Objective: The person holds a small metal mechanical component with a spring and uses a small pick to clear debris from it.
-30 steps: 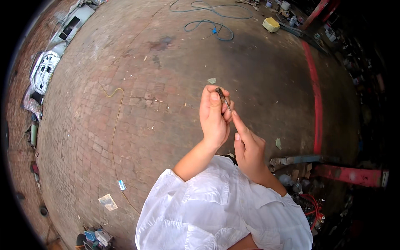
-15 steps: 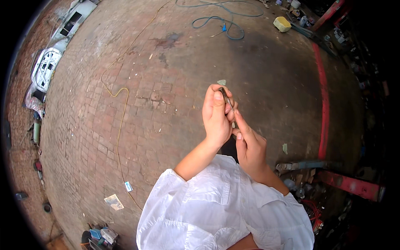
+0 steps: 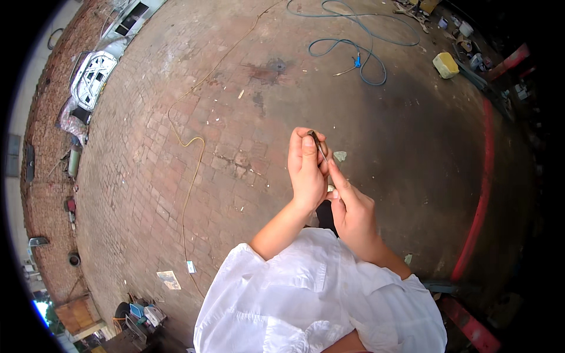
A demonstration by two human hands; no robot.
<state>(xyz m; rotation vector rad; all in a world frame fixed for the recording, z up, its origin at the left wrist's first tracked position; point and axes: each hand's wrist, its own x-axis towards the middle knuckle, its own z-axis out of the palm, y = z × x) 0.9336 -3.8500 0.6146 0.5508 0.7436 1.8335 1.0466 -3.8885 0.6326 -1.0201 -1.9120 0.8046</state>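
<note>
Standing on a brick-paved yard floor (image 3: 176,176), a person in a white shirt (image 3: 312,294) is seen from above with both hands raised in front of the chest. Compared with half a second ago, the hands are seen a little nearer the body and the view has tilted to take in more of the far yard; the hold on the object itself looks unchanged, so the handling appears to be continuing rather than finished. The left hand (image 3: 306,170) is closed, its grip pinched around a thin dark metal strip (image 3: 318,144), which is held upright just above the fingertips. The right hand (image 3: 353,215) sits just below and beside the left hand, its forefinger stretched up to touch the lower part of the strip; whether its grip actually clasps the strip cannot be told. The strip looks slender, slightly curved and dull grey-brown, too small for finer detail. Beyond the hands, a blue hose (image 3: 353,50) lies coiled on the floor, with a yellow container (image 3: 445,65) to its right. Left of the hands, a thin yellow cord (image 3: 191,176) trails across the bricks, and white car body panels (image 3: 91,79) are leaned further left.
</note>
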